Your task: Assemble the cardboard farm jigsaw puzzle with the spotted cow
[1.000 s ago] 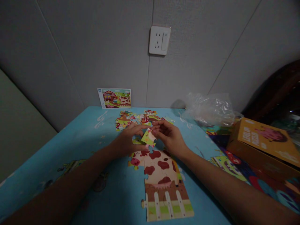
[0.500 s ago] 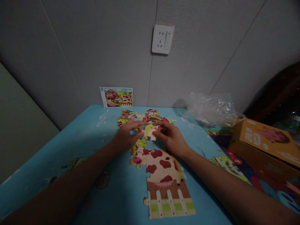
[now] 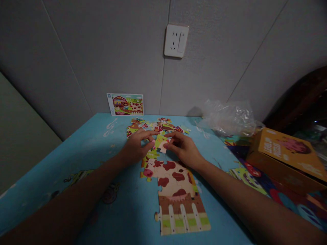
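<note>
A small puzzle piece (image 3: 162,144) with light green and pale cream areas is tilted between my hands, above the blue table cover. The thumb and fingers of my right hand (image 3: 182,147) pinch its right side. My left hand (image 3: 138,144) is curled at its left edge, index finger at the upper corner and thumb close by; the exact contact is partly hidden. Just below the hands lies a joined puzzle section (image 3: 176,183) showing a spotted cow and a white fence. Loose puzzle pieces (image 3: 168,128) lie in a cluster beyond my fingers.
A farm picture card (image 3: 127,104) leans on the wall at the back left. At the right are a crumpled clear plastic bag (image 3: 227,117) and an orange puzzle box (image 3: 286,153). A socket (image 3: 176,41) is fixed to the wall.
Between my fingers, the small piece has turned to a more slanted position. Both hands stay nearly in place, and the whole view has shifted slightly.
</note>
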`<act>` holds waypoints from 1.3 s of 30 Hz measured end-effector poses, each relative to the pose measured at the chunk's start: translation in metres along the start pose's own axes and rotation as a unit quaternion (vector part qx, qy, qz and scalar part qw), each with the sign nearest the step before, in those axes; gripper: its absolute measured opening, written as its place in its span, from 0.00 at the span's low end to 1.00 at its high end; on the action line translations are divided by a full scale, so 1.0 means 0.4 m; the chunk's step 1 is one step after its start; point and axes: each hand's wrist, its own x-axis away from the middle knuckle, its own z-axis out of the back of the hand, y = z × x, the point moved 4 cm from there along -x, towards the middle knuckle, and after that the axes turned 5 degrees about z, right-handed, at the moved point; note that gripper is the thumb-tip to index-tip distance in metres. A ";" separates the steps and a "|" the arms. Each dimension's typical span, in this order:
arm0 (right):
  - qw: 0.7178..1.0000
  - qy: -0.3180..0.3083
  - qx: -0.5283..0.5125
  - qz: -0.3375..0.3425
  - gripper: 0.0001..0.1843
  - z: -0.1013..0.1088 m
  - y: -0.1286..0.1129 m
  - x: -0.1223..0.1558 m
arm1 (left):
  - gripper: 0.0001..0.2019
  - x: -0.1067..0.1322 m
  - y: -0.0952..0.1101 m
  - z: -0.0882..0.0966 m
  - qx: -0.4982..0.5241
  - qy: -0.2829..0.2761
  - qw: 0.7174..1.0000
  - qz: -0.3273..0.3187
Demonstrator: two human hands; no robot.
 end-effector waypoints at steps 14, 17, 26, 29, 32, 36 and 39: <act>0.999 0.005 0.037 0.009 0.14 0.007 0.005 -0.001 | 0.08 -0.006 -0.014 0.005 0.009 0.024 0.999 0.041; 0.990 0.071 0.118 0.006 0.10 0.043 0.004 -0.008 | 0.09 -0.012 -0.031 0.013 0.029 0.057 0.994 0.084; 0.889 0.120 0.416 -0.151 0.18 0.134 0.044 -0.015 | 0.15 0.000 -0.133 0.083 0.050 0.263 0.905 0.332; 0.882 0.083 0.429 -0.174 0.19 0.122 0.045 -0.012 | 0.15 -0.003 -0.162 0.089 0.040 0.271 0.901 0.337; 0.873 0.064 0.449 -0.179 0.21 0.115 0.032 -0.009 | 0.16 -0.007 -0.185 0.090 0.009 0.259 0.901 0.348; 0.839 0.050 0.504 -0.200 0.27 0.118 0.013 0.001 | 0.15 -0.011 -0.183 0.089 -0.044 0.224 0.909 0.348; 0.821 0.031 0.527 -0.217 0.28 0.123 0.015 0.007 | 0.12 -0.011 -0.168 0.091 -0.098 0.213 0.909 0.344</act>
